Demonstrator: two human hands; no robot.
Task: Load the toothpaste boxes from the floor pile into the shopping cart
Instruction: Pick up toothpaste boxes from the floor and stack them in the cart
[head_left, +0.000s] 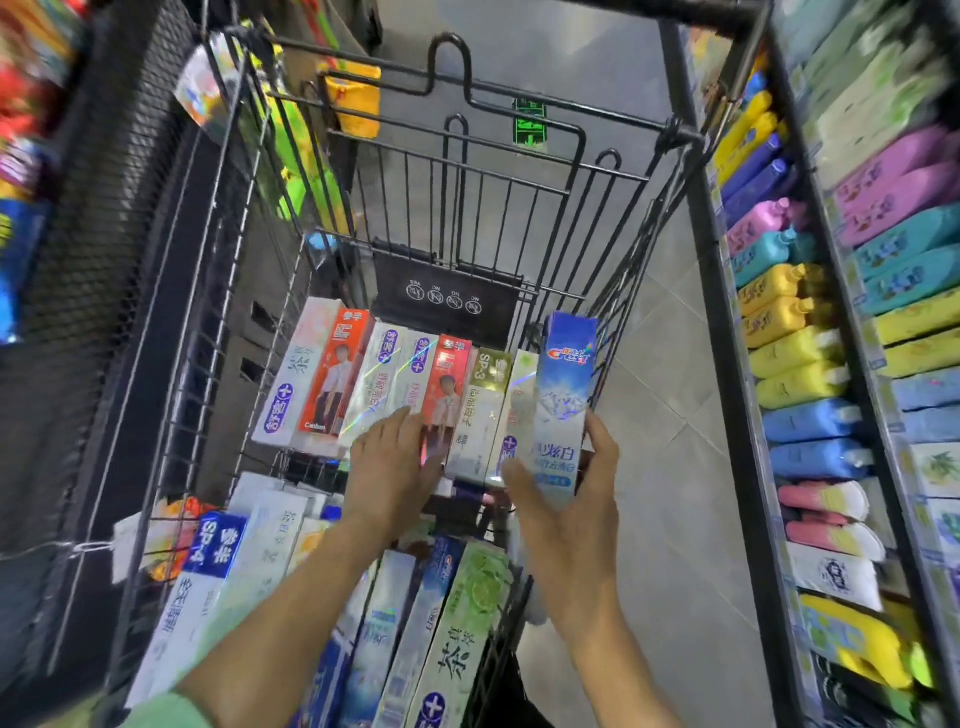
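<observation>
A black wire shopping cart (524, 171) fills the middle of the view. Inside it, a far row of toothpaste boxes (384, 379) stands side by side, and a nearer row of boxes (431, 613) lies below my arms. My right hand (576, 499) grips a blue and white Crest box (563, 400) at the right end of the far row, beside the cart's right wall. My left hand (392, 467) lies flat with straight fingers against the lower ends of the red and white boxes in that row. No floor pile is in view.
Store shelves (831, 395) on the right hold coloured bottles and packs close to the cart. A dark mesh rack (88, 291) with goods stands on the left. Grey tiled floor (670, 467) shows between cart and right shelves.
</observation>
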